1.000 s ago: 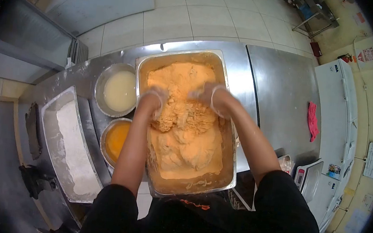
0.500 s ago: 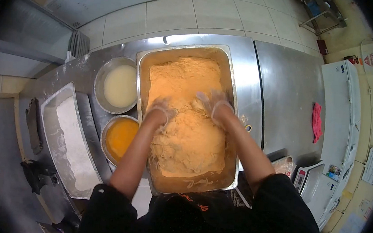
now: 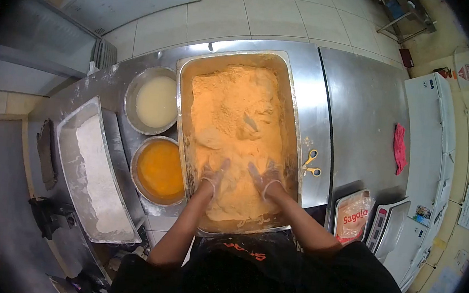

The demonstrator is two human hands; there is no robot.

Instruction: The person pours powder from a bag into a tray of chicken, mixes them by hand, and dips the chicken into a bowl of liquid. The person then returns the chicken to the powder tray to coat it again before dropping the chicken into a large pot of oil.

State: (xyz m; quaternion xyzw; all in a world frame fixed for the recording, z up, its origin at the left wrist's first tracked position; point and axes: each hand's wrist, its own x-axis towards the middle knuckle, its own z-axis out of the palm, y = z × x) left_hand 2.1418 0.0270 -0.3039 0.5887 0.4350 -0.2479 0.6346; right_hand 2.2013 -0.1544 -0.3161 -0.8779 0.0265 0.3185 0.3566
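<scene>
A deep metal tray (image 3: pixel 295 124) holds a bed of orange breading powder (image 3: pixel 222 101), uneven and clumped, with a few pale coated pieces (image 3: pixel 209 137) showing through. In the near half of the tray, my left hand (image 3: pixel 214 175), in a clear plastic glove, presses into the powder with its fingers apart. Beside it, my right hand (image 3: pixel 264 179) is gloved the same way and rests in the powder, open. The fingertips of both hands are partly covered. What lies under the powder is hidden.
Left of the tray stand a bowl of pale liquid (image 3: pixel 156 101) and a bowl of orange liquid (image 3: pixel 160 170). Farther left is a long pan of white flour (image 3: pixel 95 173). Yellow scissors (image 3: pixel 312 163), a printed plastic bag (image 3: pixel 353 215), a scale (image 3: pixel 379 226) and a pink cloth (image 3: pixel 399 150) lie to the right.
Both hands have moved from the tray's middle toward my body, across the powder. The far powder now looks rougher, with pale pieces showing. The scissors and bag are more fully in view.
</scene>
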